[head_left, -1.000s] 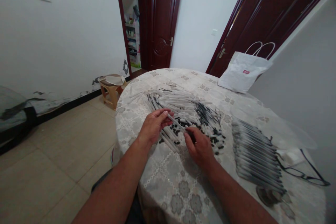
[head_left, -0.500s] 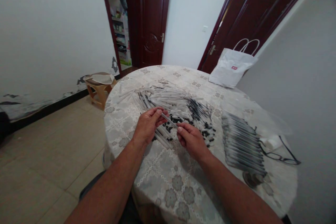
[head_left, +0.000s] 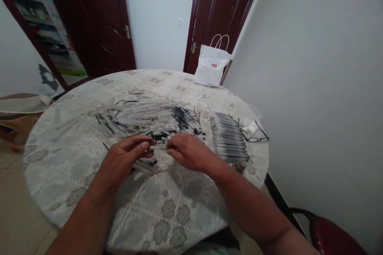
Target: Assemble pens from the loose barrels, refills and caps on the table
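My left hand (head_left: 127, 155) is closed, thumb against fingers, around one end of a pale translucent pen barrel (head_left: 160, 147). The barrel lies roughly level between my two hands, low over the table. At its other end my right hand (head_left: 189, 151) is closed with the fingertips curled down; they are partly hidden. Just behind the hands are small black and white pen caps (head_left: 160, 136). Loose pen barrels (head_left: 143, 113) spread farther back, and a heap of thin dark refills (head_left: 183, 117) lies to their right. A few barrels (head_left: 145, 166) sit under my left hand.
Right of the hands lies a neat row of filled pens (head_left: 229, 137). Eyeglasses (head_left: 257, 139) rest beyond it. A white paper bag (head_left: 212, 65) stands at the back of the round table (head_left: 179, 191), which has a patterned cloth. A dark red chair (head_left: 332, 235) is at lower right.
The view has swung to the right. Both hands are lower over the table, and the pen barrel has gone from slanted to nearly level.
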Tool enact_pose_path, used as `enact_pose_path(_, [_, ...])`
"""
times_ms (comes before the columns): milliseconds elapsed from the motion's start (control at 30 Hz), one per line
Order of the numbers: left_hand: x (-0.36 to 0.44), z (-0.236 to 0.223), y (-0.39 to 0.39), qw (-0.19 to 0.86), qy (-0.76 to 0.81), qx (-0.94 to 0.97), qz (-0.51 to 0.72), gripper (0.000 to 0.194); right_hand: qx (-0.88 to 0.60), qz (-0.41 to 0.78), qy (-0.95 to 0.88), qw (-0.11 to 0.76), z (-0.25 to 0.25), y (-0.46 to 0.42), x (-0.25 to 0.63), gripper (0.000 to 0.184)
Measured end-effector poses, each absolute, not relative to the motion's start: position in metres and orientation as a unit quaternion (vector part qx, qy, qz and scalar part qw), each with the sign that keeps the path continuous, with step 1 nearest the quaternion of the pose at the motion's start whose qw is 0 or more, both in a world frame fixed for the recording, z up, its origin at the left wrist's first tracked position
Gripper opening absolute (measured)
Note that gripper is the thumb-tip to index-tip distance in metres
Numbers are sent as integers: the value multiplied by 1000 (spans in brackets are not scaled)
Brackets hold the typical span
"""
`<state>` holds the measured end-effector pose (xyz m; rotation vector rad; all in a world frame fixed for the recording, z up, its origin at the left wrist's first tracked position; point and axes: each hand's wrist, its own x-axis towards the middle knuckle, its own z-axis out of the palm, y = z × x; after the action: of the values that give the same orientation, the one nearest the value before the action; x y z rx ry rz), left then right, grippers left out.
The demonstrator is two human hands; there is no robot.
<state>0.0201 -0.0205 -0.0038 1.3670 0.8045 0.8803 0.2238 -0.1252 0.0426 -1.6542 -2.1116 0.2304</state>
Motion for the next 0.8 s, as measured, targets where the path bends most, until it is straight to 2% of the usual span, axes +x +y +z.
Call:
enact_pose_path(67, [21,-3,-20,617,358,580,393,39,-605,65,-770,195,52,-136,243,10])
enact_pose_path(167, [23,-5,-19,611,362,581,398,37,-637,36,-744,197,54,-157,283,14])
enact_pose_path(433, [21,-14,-12,587,372,573,433,34,-783,-91,-607,99,15,-204,395,16])
enact_pose_path(567, [18,-11,-7,591,385,512,491,30,-802,-105,-586,56,5,-209,409,17])
enact_pose_path(800, [10,-4,-2,589,395,450,542,25,-814,-100,-572,39,2,-208,408,21])
